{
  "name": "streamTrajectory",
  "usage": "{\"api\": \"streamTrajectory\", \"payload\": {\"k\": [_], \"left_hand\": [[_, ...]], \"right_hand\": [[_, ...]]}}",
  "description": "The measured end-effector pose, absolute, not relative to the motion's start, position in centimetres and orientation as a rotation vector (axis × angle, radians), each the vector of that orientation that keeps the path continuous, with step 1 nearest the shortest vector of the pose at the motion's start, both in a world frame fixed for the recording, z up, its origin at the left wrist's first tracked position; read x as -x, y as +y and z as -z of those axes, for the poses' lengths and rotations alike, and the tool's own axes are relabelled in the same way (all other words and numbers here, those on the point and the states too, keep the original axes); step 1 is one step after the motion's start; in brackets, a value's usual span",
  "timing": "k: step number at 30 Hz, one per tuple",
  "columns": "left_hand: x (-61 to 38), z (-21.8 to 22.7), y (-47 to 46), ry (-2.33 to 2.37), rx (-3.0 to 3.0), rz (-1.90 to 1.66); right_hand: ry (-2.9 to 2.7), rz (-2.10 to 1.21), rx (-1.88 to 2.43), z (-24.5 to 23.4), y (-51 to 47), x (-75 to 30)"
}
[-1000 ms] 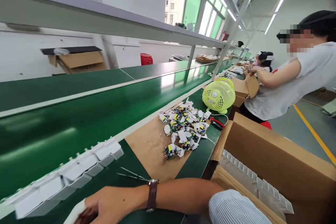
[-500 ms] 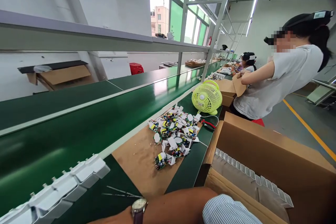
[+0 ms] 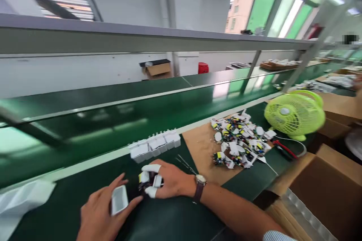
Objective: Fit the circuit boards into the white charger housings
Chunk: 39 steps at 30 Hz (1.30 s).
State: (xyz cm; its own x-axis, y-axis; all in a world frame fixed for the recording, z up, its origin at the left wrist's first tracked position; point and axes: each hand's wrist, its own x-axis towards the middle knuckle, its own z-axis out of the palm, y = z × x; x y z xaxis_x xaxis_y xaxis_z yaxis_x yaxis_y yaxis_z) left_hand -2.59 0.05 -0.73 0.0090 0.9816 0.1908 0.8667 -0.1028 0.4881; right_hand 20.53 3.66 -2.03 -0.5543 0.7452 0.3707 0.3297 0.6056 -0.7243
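My left hand [image 3: 97, 211] is closed around a small white plastic case [image 3: 119, 199], its hollow side facing up. Just to its right, my right hand [image 3: 177, 180] grips a small circuit board [image 3: 143, 185] with yellow and white parts, pinched between fingertips in white finger covers. Behind the hands stands a row of white plastic cases [image 3: 155, 145] with small pins along the top. A pair of tweezers [image 3: 185, 163] lies beyond my right wrist. Farther right, many similar circuit boards [image 3: 240, 139] are heaped on a brown cardboard sheet [image 3: 195, 139].
A lime-green fan [image 3: 294, 115] stands right of the heap, near red-handled pliers [image 3: 284, 147]. An open cardboard box [image 3: 325, 184] is at the right edge. White crumpled material [image 3: 25, 199] lies at far left. A green conveyor belt [image 3: 169, 111] runs behind, below a shelf [image 3: 141, 39].
The view has swung left. My right hand, earlier mostly below the frame, now shows with a circuit board in it. My left hand has come into view with the white case.
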Motion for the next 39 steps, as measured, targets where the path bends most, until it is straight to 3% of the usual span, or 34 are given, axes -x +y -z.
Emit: {"api": "streamTrajectory", "payload": {"k": [7, 16, 22, 27, 39], "left_hand": [[3.5, 1.6, -1.4, 1.711, -1.884, -0.82], [4.6, 2.4, -2.9, 1.617, -1.619, -0.841], [3.9, 3.2, -2.9, 1.597, -1.767, -0.973], [3.2, 3.7, -3.1, 1.509, -1.917, -1.055], [3.4, 3.0, -3.1, 1.489, -2.075, -1.061]], "right_hand": [[-2.313, -0.76, 0.954, 2.8, 3.6, -20.4], [-2.409, -0.476, 0.957, 2.6, 3.6, -20.4], [-2.095, -0.406, 0.656, 1.2, 2.6, -20.0], [-2.15, -0.417, 0.456, 0.6, 1.8, -19.7], [-2.222, -0.293, 0.505, 1.1, 1.7, -19.3]]}}
